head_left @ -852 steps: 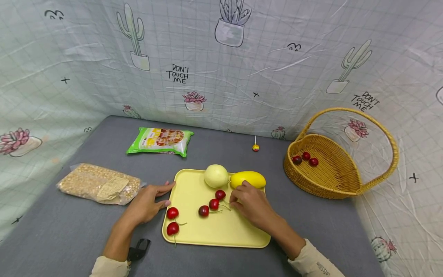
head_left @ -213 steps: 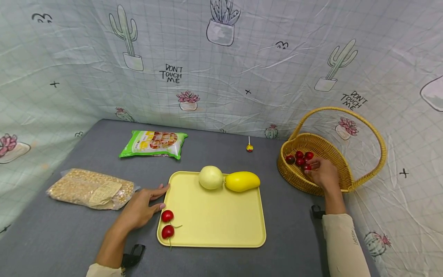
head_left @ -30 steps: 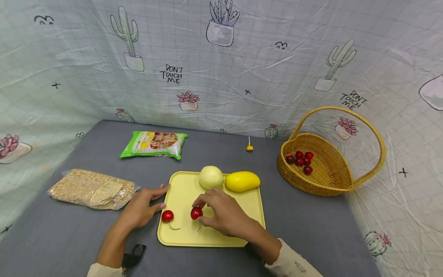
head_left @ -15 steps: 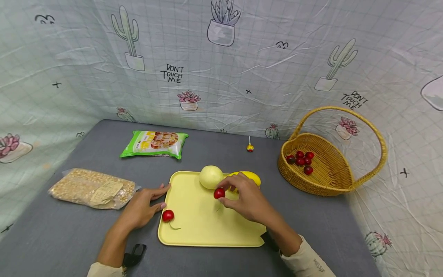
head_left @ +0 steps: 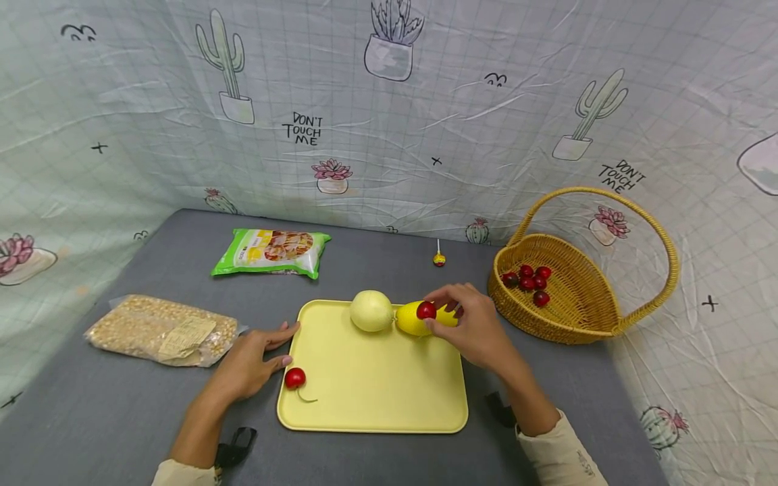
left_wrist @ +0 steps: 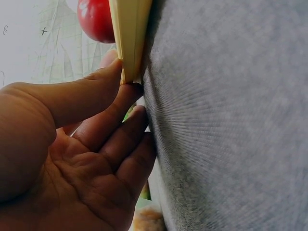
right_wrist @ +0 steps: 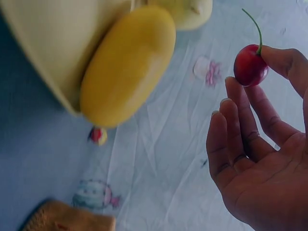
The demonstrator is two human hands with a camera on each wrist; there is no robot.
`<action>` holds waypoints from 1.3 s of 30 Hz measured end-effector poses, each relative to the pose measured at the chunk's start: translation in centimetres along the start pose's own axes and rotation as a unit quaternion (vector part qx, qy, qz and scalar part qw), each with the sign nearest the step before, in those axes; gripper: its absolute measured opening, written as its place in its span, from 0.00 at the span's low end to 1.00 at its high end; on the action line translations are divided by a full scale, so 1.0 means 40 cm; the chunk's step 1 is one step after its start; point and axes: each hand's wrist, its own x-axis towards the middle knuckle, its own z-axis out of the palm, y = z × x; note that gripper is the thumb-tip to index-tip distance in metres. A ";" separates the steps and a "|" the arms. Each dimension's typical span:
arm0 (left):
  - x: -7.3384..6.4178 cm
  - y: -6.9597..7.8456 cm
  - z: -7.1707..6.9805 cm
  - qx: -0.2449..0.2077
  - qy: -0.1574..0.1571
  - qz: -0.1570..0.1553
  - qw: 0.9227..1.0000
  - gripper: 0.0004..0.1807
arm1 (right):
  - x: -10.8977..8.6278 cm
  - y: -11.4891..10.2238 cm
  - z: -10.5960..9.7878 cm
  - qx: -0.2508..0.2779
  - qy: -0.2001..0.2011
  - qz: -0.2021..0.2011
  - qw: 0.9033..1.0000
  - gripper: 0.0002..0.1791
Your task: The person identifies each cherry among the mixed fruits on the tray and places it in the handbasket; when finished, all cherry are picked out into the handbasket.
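My right hand pinches a red cherry between thumb and fingertips, above the yellow mango as the head view sees it. In the right wrist view the held cherry has its green stem pointing up, apart from the mango. My left hand rests at the left edge of the pale yellow tray, its thumb and index fingertip touching the rim. Another cherry with a stem lies on the tray close to that hand. A pale green round fruit sits beside the mango.
At the right stands a wicker basket with a tall handle and several cherries inside. A lollipop and a green food packet lie toward the back. The bag of corn kernels is left of my left hand.
Over the last second my right hand has carried the cherry from the tray's middle up and right, over the mango. The left hand stays put. Since the oldest frame, the basket has gained cherries.
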 end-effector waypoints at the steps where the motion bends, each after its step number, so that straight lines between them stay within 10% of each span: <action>1: 0.000 0.000 0.000 0.001 -0.001 0.001 1.000 0.34 | 0.001 0.006 -0.008 0.000 0.004 0.004 1.000 0.16; 24: -0.001 0.001 -0.002 0.000 -0.004 -0.006 1.000 0.35 | -0.012 0.178 -0.155 0.030 0.100 0.067 0.992 0.17; 39: 0.000 -0.004 0.001 -0.006 -0.004 -0.010 1.000 0.35 | -0.004 0.351 -0.208 0.098 0.154 0.174 0.968 0.23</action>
